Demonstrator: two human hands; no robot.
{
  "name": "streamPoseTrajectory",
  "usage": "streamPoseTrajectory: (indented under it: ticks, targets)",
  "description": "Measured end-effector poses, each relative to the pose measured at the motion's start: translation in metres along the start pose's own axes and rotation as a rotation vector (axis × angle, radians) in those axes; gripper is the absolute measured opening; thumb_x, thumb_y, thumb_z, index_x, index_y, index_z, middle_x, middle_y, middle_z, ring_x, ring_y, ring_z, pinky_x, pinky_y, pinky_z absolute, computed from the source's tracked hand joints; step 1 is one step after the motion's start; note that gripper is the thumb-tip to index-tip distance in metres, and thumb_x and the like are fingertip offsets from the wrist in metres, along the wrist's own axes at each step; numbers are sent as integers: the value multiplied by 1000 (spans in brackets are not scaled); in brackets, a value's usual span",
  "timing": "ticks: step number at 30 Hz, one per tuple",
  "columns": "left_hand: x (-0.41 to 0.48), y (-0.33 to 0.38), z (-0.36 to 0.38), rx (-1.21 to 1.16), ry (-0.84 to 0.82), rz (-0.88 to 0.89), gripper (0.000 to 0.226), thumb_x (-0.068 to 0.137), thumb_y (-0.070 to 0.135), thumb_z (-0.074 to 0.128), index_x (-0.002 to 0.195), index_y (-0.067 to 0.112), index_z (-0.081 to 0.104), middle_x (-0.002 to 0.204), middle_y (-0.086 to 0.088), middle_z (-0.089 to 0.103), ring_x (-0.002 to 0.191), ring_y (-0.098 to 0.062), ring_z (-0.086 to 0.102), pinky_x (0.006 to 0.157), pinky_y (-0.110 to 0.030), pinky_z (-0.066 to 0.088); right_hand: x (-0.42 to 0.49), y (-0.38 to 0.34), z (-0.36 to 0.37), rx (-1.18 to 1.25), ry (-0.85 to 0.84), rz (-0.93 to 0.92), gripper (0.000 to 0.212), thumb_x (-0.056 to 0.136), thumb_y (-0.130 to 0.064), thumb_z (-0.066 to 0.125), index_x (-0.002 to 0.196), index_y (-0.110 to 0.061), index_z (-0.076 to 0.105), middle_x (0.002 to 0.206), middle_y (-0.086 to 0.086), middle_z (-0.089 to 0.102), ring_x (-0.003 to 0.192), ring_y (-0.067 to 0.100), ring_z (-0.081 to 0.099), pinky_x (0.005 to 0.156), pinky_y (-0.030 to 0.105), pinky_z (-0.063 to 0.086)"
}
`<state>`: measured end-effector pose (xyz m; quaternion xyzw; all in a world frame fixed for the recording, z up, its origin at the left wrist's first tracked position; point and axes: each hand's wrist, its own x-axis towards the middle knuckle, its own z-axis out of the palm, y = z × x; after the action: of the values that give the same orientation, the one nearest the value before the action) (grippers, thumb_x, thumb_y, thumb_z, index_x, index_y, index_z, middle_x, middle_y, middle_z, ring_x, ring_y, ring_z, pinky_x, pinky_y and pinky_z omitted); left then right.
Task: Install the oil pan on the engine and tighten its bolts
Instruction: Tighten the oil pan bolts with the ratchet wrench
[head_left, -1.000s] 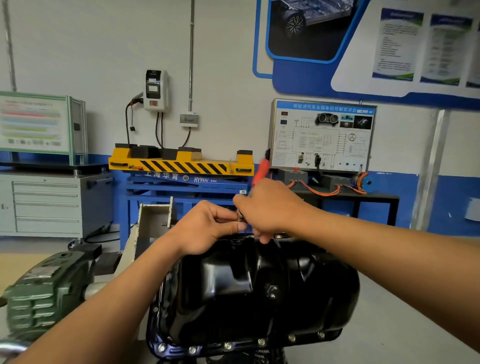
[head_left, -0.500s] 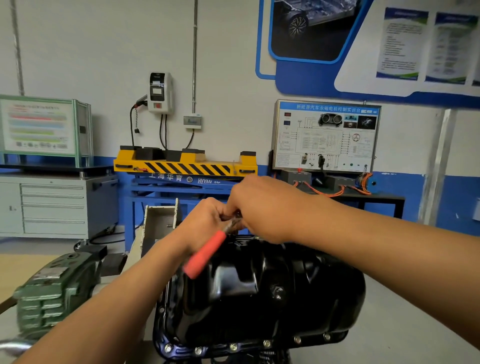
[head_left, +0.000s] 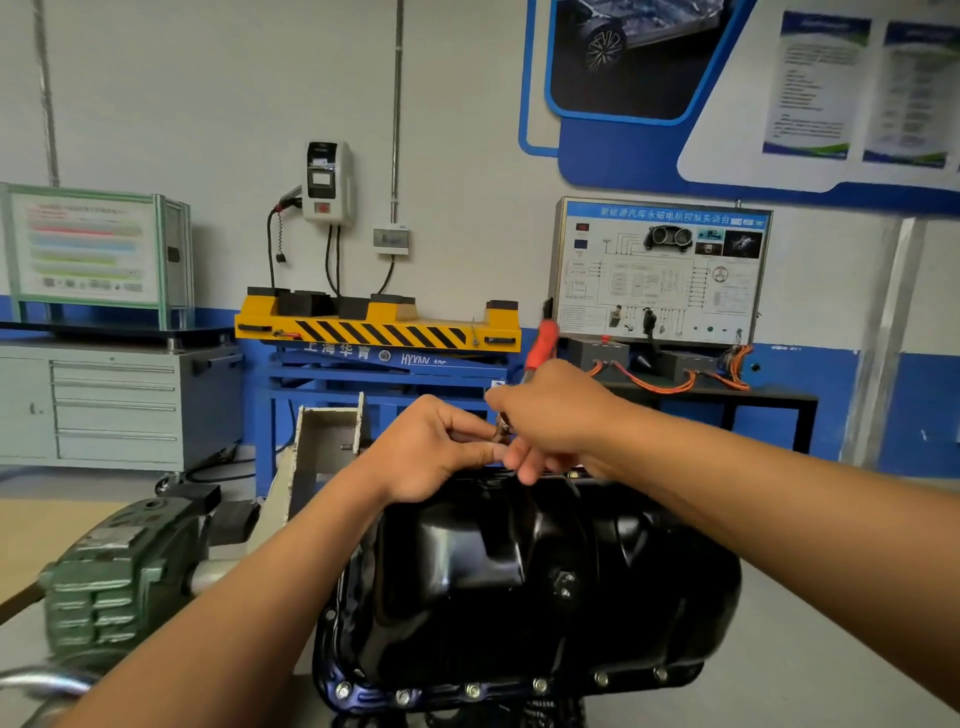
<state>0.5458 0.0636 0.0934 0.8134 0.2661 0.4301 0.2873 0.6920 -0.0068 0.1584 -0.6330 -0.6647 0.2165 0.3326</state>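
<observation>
A person's two hands meet over the far rim of a black oil pan (head_left: 519, 587), which sits near and centre in the scene, sump upward, on an engine largely hidden beneath it. The right hand (head_left: 556, 415) is clenched around a red-handled tool (head_left: 541, 345), its handle pointing up and away, while the left hand (head_left: 431, 452), fingers curled, pinches the tool's metal end (head_left: 502, 429) between thumb and fingertips just above the pan's far edge. A row of bright bolts (head_left: 472, 690) lines the pan's near flange (how tight they are cannot be told). A green gearbox (head_left: 119, 571) stands at near left. Against the far wall are a grey drawer cabinet (head_left: 114, 405) at left, a yellow lift table (head_left: 374, 325) with black hazard stripes at centre and a wiring training board (head_left: 660, 270) at right
</observation>
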Motion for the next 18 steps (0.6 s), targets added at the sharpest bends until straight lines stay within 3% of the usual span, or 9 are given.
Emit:
streamPoseTrajectory:
  ticks: [2,4,6,8,10,13,15,18]
  targets:
    - [0,2,0,41,-3,13,11,86,8,73,93,12,79,88,-2,78,82,-11,72,80,-22,54,-3,0,0,247,-86,129,31,102,-36,45,95,-6,49,49,5,64,35,13,56,34,14,37]
    - [0,2,0,83,4,12,11,87,9,72,94,12,80,89,-2,78,86,-19,73,81,-28,56,-5,3,-1,315,-130,158,37,102,-44,45,94,-9,50,50,5,64,36,12,57,35,14,38]
    - [1,1,1,114,24,2,10,88,10,72,95,12,80,88,0,78,86,-17,73,82,-29,56,-6,9,-6,110,-43,53,52,100,-55,41,87,-7,57,50,3,66,38,14,59,37,17,40]
    - [2,1,1,141,45,-7,9,89,12,72,92,16,80,81,3,77,75,-10,69,74,-27,53,-3,15,-21,-327,241,-247,63,97,-61,39,68,-10,63,46,1,62,42,16,59,49,26,50]
    - [4,1,1,174,50,-19,9,90,13,71,95,14,79,85,-3,77,79,-18,71,77,-34,56,-2,16,-39,-561,459,-546,54,95,-53,50,60,-13,63,49,-3,58,50,13,56,58,34,53]
    - [5,1,2,211,36,-23,12,92,14,70,99,13,79,88,-9,77,74,-12,63,75,-36,52,-2,17,-54,-615,294,-721,17,88,-40,66,85,-24,73,76,-14,68,68,1,57,67,33,54]
    - [5,1,2,230,24,-18,11,93,14,68,98,16,79,86,-10,76,72,-8,59,70,-36,51,-2,20,-55,-696,185,-769,19,84,-43,71,96,-29,73,87,-19,66,71,-5,52,68,27,48]
    - [4,2,2,258,19,-9,11,94,15,67,98,16,77,88,-19,73,74,-17,57,79,-49,53,-4,20,-52,-718,104,-780,27,78,-45,77,100,-32,69,82,-21,65,70,-11,51,67,27,48]
